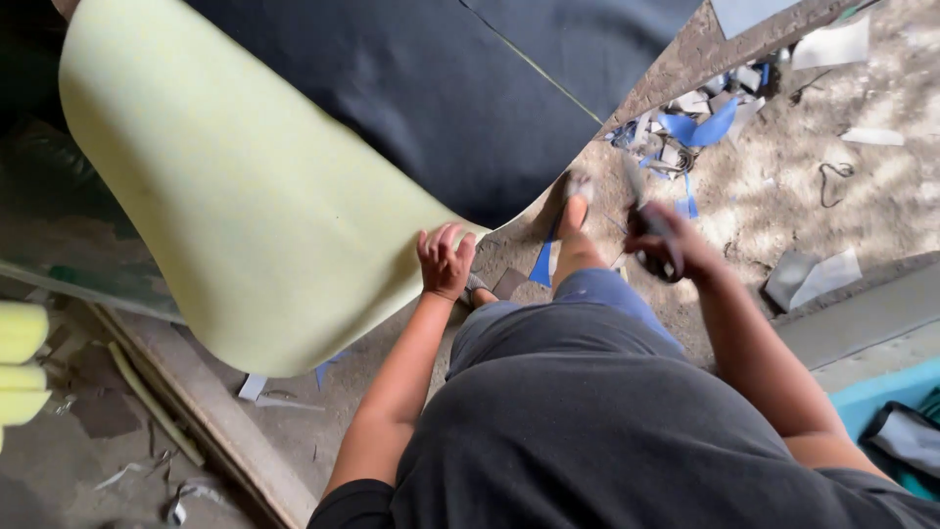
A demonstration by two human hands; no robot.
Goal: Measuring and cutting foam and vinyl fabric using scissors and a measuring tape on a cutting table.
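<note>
My left hand [446,260] grips the lower edge of a large pale yellow foam sheet [245,196], which curls upward and shows its dark fabric face [431,88] on the far side. My right hand [666,240] is closed around a pair of scissors [638,196] with dark handles, blades pointing away from me, held a little to the right of the sheet's edge. My legs in blue trousers [587,304] and a sandalled foot [575,191] stand on the dirt floor below.
Blue and white offcuts [700,122] litter the sandy ground [783,186] ahead. A wooden plank [211,411] runs along the left, with rolled yellow foam pieces [22,362] beside it. A concrete step [862,313] and a turquoise surface [886,397] lie right.
</note>
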